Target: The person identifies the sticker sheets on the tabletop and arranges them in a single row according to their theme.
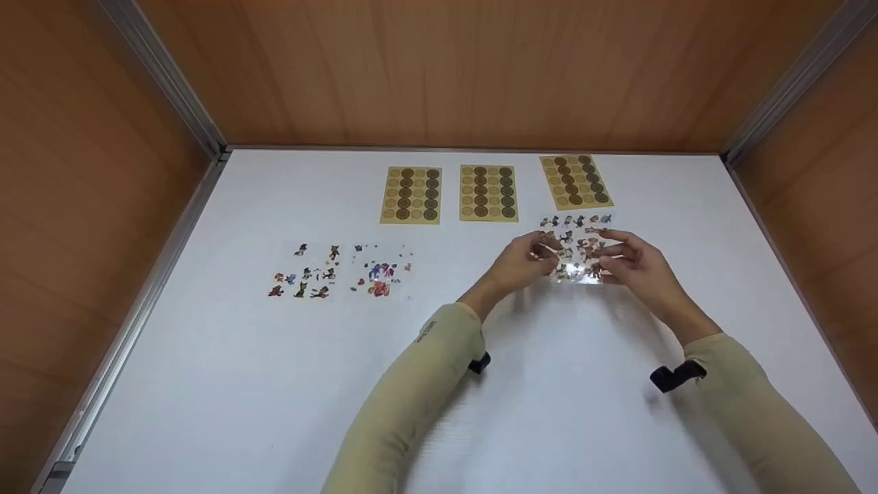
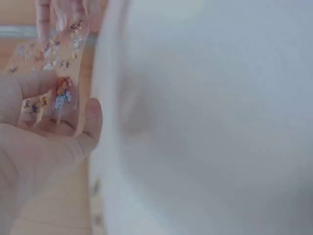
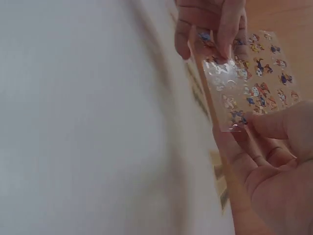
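Observation:
Between both hands, a clear sticker sheet point(image 1: 579, 250) with small colourful cartoon figures is held above the white table. My left hand point(image 1: 525, 263) pinches its left edge between thumb and fingers, and my right hand point(image 1: 636, 266) pinches the right edge. In the left wrist view the left hand point(image 2: 44, 142) has its thumb over the sheet point(image 2: 63, 58) and fingers behind it. From the right wrist, the right hand point(image 3: 279, 156) grips the glossy sheet point(image 3: 259, 78) near a corner, light glaring off its surface.
Three yellow sheets of round stickers, left point(image 1: 411, 195), middle point(image 1: 488, 193) and right point(image 1: 575, 182), lie along the back. Two more clear cartoon sticker sheets point(image 1: 305, 273) point(image 1: 381, 271) lie at left. Wooden panels point(image 1: 439, 75) wall the table point(image 1: 240, 398).

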`<action>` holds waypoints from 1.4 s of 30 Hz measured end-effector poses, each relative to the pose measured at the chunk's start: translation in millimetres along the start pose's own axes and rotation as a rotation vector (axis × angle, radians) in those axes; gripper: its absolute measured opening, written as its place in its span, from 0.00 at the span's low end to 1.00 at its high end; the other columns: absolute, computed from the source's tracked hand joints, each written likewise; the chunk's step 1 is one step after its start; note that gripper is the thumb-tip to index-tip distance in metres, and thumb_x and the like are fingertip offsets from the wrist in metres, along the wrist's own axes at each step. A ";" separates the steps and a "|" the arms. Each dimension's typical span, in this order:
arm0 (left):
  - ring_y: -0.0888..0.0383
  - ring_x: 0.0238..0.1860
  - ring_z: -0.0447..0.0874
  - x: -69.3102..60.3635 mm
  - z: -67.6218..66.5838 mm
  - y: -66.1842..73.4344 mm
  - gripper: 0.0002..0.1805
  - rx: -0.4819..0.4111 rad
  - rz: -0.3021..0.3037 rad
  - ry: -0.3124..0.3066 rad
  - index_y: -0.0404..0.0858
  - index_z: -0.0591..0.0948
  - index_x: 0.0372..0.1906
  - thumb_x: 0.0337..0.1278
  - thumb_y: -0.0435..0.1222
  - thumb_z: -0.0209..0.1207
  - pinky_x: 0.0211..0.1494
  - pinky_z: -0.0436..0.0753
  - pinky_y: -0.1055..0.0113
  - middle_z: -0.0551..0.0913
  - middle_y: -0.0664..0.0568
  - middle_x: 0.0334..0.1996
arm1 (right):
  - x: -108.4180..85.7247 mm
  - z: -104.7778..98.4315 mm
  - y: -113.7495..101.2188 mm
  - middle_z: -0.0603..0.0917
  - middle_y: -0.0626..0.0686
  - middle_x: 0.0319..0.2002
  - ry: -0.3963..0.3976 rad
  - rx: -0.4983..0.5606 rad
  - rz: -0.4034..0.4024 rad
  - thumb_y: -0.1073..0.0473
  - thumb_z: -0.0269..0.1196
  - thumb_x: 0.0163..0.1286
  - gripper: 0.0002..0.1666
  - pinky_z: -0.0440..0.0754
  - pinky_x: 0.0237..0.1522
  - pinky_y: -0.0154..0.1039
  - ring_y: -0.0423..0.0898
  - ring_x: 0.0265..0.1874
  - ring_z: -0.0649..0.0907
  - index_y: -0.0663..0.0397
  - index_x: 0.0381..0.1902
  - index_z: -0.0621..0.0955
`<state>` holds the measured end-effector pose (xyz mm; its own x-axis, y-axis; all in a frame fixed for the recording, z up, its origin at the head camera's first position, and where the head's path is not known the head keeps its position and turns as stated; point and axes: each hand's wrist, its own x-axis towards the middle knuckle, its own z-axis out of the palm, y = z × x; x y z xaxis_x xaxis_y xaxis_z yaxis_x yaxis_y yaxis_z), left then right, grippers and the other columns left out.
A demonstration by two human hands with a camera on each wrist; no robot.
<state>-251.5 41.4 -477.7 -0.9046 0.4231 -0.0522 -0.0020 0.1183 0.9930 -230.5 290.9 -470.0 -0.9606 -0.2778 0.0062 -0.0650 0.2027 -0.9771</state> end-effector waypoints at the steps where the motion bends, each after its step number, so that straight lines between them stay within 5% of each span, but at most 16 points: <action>1: 0.59 0.39 0.82 -7.3 -3.8 3.6 0.11 -0.017 -0.007 -0.004 0.36 0.81 0.53 0.68 0.29 0.60 0.46 0.87 0.61 0.83 0.51 0.39 | -0.5 3.3 -5.1 0.80 0.62 0.52 0.000 0.043 0.003 0.65 0.63 0.74 0.33 0.87 0.49 0.45 0.45 0.45 0.87 0.62 0.73 0.67; 10: 0.49 0.42 0.85 -62.9 -42.8 7.1 0.19 -0.117 -0.126 0.012 0.33 0.73 0.61 0.68 0.28 0.60 0.45 0.89 0.59 0.81 0.43 0.44 | 2.0 41.3 -27.5 0.80 0.60 0.48 -0.085 0.106 0.017 0.62 0.65 0.72 0.34 0.88 0.46 0.51 0.53 0.45 0.87 0.57 0.72 0.67; 21: 0.36 0.50 0.83 -86.0 -88.4 3.7 0.25 -0.030 -0.157 0.037 0.32 0.68 0.67 0.69 0.26 0.58 0.50 0.88 0.53 0.81 0.39 0.46 | 17.0 77.9 -12.5 0.80 0.65 0.49 -0.081 0.183 0.095 0.68 0.63 0.73 0.38 0.88 0.44 0.53 0.54 0.41 0.88 0.51 0.75 0.62; 28: 0.41 0.46 0.84 -97.1 -106.5 1.3 0.23 0.065 -0.231 0.089 0.36 0.70 0.66 0.69 0.26 0.58 0.43 0.90 0.56 0.80 0.42 0.44 | 28.0 102.9 -1.6 0.81 0.61 0.48 -0.089 0.166 0.140 0.69 0.61 0.74 0.42 0.89 0.42 0.52 0.53 0.38 0.88 0.48 0.78 0.57; 31: 0.40 0.45 0.85 -100.3 -109.4 -3.2 0.23 0.087 -0.259 0.111 0.35 0.69 0.66 0.69 0.25 0.58 0.43 0.90 0.54 0.80 0.42 0.44 | 32.1 110.4 -0.8 0.83 0.63 0.48 -0.102 0.076 0.093 0.70 0.62 0.73 0.43 0.89 0.42 0.49 0.53 0.38 0.88 0.54 0.79 0.56; 36: 0.43 0.40 0.86 -103.8 -111.5 -9.8 0.24 0.162 -0.276 0.160 0.34 0.70 0.65 0.67 0.25 0.58 0.40 0.90 0.56 0.81 0.42 0.41 | 36.2 118.8 -0.2 0.86 0.60 0.47 -0.108 -0.231 -0.029 0.69 0.63 0.72 0.41 0.83 0.54 0.44 0.53 0.47 0.84 0.64 0.77 0.59; 42: 0.47 0.35 0.86 -105.4 -112.6 -16.6 0.24 0.240 -0.292 0.175 0.33 0.71 0.65 0.66 0.24 0.59 0.35 0.90 0.60 0.81 0.43 0.39 | 34.6 122.4 1.3 0.84 0.57 0.51 -0.141 -0.367 -0.024 0.63 0.62 0.75 0.37 0.75 0.65 0.51 0.56 0.57 0.80 0.61 0.77 0.62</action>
<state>-204.1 -106.4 -476.7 -0.9395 0.1840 -0.2889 -0.1886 0.4260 0.8849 -230.8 166.6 -497.1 -0.9127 -0.4079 -0.0258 -0.2042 0.5097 -0.8358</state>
